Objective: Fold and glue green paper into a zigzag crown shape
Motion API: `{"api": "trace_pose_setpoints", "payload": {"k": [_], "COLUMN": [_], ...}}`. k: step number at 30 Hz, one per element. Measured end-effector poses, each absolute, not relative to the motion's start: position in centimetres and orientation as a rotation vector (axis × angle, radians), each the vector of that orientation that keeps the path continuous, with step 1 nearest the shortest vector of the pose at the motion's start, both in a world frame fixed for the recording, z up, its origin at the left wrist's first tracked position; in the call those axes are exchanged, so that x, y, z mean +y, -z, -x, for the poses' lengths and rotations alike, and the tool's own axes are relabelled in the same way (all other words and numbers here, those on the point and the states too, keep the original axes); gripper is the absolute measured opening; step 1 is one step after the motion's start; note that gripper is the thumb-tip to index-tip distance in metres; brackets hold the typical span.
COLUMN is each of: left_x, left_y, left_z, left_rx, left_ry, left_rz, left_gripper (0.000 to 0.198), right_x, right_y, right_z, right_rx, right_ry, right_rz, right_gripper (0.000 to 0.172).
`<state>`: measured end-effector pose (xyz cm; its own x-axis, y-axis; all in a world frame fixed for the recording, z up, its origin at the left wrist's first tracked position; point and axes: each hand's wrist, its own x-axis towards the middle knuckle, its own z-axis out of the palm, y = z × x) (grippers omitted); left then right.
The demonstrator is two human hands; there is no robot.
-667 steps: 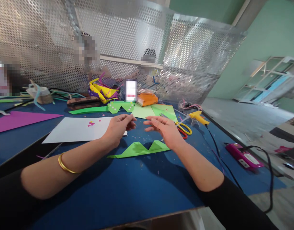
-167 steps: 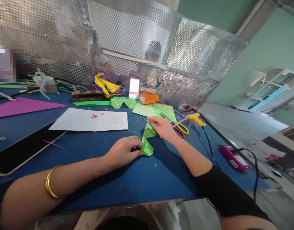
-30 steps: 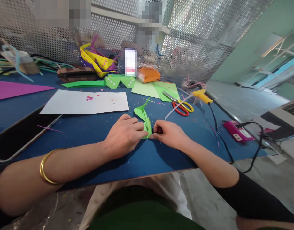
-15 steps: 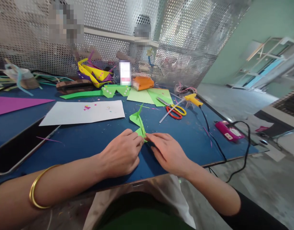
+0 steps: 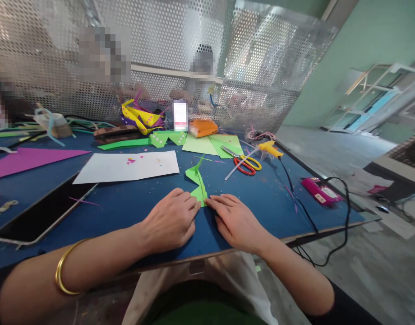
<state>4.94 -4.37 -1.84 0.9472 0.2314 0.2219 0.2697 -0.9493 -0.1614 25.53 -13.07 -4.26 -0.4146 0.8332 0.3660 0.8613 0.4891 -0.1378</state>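
Note:
A folded zigzag strip of green paper [image 5: 196, 179] lies on the blue table [image 5: 133, 203], running away from me. My left hand [image 5: 170, 222] rests knuckles-up with its fingertips pressed on the strip's near end. My right hand [image 5: 235, 221] lies flat beside it, fingers stretched out, their tips touching the same near end from the right. A gold bangle sits on my left forearm.
A white sheet [image 5: 126, 166], red-and-yellow scissors [image 5: 245, 162], a yellow glue gun [image 5: 270, 148] with black cord, a magenta device [image 5: 319, 191], a purple sheet [image 5: 28, 159], a dark tablet [image 5: 41, 214], more green paper [image 5: 210, 144]. Other people sit behind the perforated metal screen [image 5: 160, 58].
Both hands slid slightly toward me along the strip and flattened. The right hand went from a pinch to stretched fingers. My view lifted a little.

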Motion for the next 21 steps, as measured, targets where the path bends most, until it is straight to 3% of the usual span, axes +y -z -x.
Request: {"api": "trace_pose_setpoints", "payload": {"k": [7,11,16,21], "left_x": [-4.3,-4.0,-3.3,-1.9], "left_y": [1.9,1.7,2.6,2.7], "left_z": [-4.6,-4.7,-4.4,-4.3], "left_rx": [-0.278,-0.291,-0.526,-1.029], "left_ry": [0.214,0.244,0.555,0.866], "left_rz": [2.927,2.975,3.050,3.136], "left_gripper": [0.016,0.018,0.029,0.027], "right_x": [-12.9,-12.5,-12.5,-11.3], "right_y": [3.8,3.7,4.6,4.5], "right_z": [-24.2,-24.3,-25.0,-24.3], "right_rx": [-2.473,-2.434,-2.102,-1.628], "right_ry": [0.310,0.196,-0.112,-0.225], "right_rz": [1.337,1.347,1.419,1.764], "right_gripper": [0.045,0.036,0.036,0.035]}}
